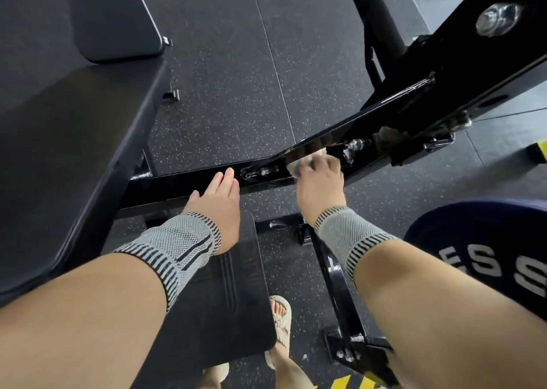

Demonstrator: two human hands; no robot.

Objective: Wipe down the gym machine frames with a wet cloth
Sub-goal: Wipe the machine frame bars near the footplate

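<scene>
A glossy black frame beam [183,183] of the gym machine runs from the left middle up to the right, with bolts and a small pin on its side. My left hand [217,200] rests flat on the beam with straight fingers. My right hand [321,183] presses a pale, blurred cloth [302,160] against the beam just right of the bolts, its fingers curled over the cloth. Both wrists wear grey knitted supports.
A black padded bench [74,152] fills the left side. A black footplate [225,294] lies below my left arm. A dark blue weight plate [485,240] with white letters sits at the right. Speckled rubber floor [231,78] lies beyond, with yellow stripes [352,384] at the bottom.
</scene>
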